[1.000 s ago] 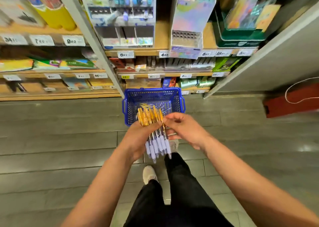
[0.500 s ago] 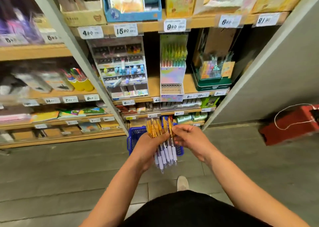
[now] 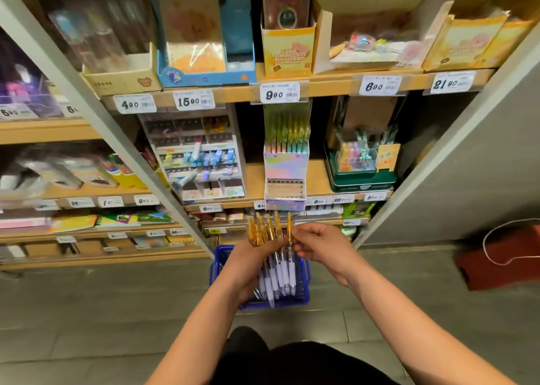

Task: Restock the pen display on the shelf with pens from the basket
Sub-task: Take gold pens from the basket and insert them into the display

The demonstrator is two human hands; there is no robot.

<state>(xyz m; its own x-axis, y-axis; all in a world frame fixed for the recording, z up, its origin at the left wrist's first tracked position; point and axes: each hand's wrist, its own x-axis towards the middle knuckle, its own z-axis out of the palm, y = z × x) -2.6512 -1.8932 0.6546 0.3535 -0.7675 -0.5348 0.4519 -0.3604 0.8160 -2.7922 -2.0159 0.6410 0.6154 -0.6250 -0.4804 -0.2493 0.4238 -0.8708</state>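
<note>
We hold the pens (image 3: 263,232) above the basket (image 3: 217,263) on the floor (image 3: 117,311); before us, the pen display (image 3: 285,168) stands on the shelf (image 3: 317,177).

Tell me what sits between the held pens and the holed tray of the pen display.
Head view: only the display's front lip and the price-tagged shelf edge lie between the pens and the holed tray.

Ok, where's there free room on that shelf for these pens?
On the pen display, the front tray of holes looks empty; its back row of pens is crowded. Bare shelf wood shows between it and the green box.
</note>
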